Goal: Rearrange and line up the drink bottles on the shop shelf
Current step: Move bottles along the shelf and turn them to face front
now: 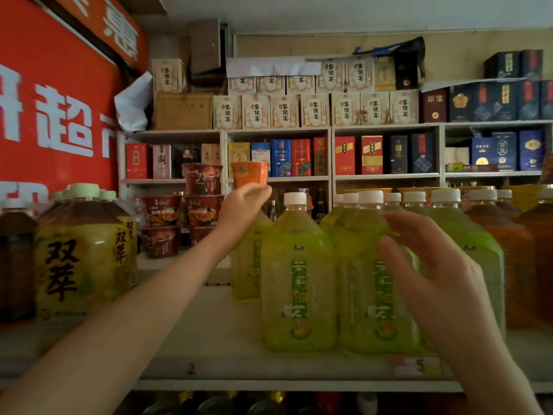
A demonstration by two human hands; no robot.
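Large green tea bottles with white caps stand in rows on the pale shelf (pixel 209 339). One front bottle (pixel 296 289) stands at centre, with a second front bottle (pixel 362 295) touching it on the right. My left hand (pixel 244 209) reaches past them to a rear green bottle (pixel 247 265), and its fingers curl over that bottle's top, hiding the cap. My right hand (pixel 434 271) hovers with fingers spread in front of the second front bottle and the green bottle (pixel 475 244) to its right. Whether it touches them I cannot tell.
Yellow-labelled tea bottles (pixel 83 259) fill the shelf's left side, and brown tea bottles (pixel 514 265) the right. Stacked noodle cups (pixel 203 205) and an orange cup (pixel 250 173) stand behind my left hand. Boxed goods line the back wall shelves. A bare strip of shelf lies between the yellow and green bottles.
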